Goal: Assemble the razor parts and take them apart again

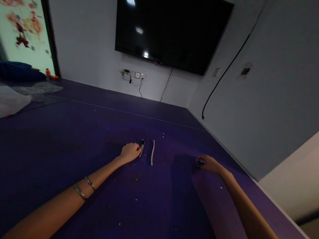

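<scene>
My left hand [131,152] is closed on a slim item [142,148] with a pale shaft and a dark top end; its exact kind is too small to make out. Just right of it, apart from both hands, a short, slightly bent off-white strip [152,152] lies on the purple surface [161,198]. Farther right, the fingers of my right hand [209,163] are closed around a small dark object [200,163] with a lighter edge, low over the same surface. The fingers partly hide both held things.
A wall-mounted television [172,23] hangs ahead, above wall sockets [137,75]. A black cable [228,66] dangles along the right wall. Clear plastic sheeting [0,102] and a dark blue bundle [13,71] lie at far left. Small white specks dot the surface.
</scene>
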Demonstrator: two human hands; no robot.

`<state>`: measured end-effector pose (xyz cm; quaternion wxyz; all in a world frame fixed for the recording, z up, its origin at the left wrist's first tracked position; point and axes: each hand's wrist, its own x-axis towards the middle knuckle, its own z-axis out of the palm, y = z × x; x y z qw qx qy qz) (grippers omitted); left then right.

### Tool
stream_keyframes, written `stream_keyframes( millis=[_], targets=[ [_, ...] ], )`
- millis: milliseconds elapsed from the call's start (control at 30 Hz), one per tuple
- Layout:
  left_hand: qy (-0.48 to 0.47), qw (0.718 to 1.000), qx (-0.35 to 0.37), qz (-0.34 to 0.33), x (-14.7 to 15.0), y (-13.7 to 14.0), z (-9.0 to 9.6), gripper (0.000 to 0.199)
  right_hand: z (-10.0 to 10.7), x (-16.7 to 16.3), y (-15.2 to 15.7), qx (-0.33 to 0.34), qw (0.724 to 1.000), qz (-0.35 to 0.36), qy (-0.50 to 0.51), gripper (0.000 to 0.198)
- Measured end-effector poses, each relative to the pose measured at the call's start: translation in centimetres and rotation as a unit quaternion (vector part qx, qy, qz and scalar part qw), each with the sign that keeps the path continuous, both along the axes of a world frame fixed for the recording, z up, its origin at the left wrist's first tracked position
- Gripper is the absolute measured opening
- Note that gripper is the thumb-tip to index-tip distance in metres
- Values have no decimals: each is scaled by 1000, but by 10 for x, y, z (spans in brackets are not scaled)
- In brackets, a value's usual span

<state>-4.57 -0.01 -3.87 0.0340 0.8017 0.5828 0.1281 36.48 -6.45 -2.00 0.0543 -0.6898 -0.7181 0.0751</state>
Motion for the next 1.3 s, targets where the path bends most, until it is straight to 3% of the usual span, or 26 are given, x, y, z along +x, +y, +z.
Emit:
stream_keyframes(
  millis=[267,567,767,1000,1300],
  targets=[
    [-3,1000,-3,9,1,0,0,36,5,-10,12,7,999,22,30,51],
    [-5,1000,-12,20,7,-13,8,46,22,-102,38,18,992,106,68,68],
    [28,999,-8,25,11,-17,10,39,18,-146,63,-3,987,142,69,71],
    [33,999,-10,31,12,-16,9,38,14,-164,73,-14,985,153,75,74],
    [29,999,-15,38,13,-18,11,41,8,-164,74,10,981,170,90,82]
  ],
)
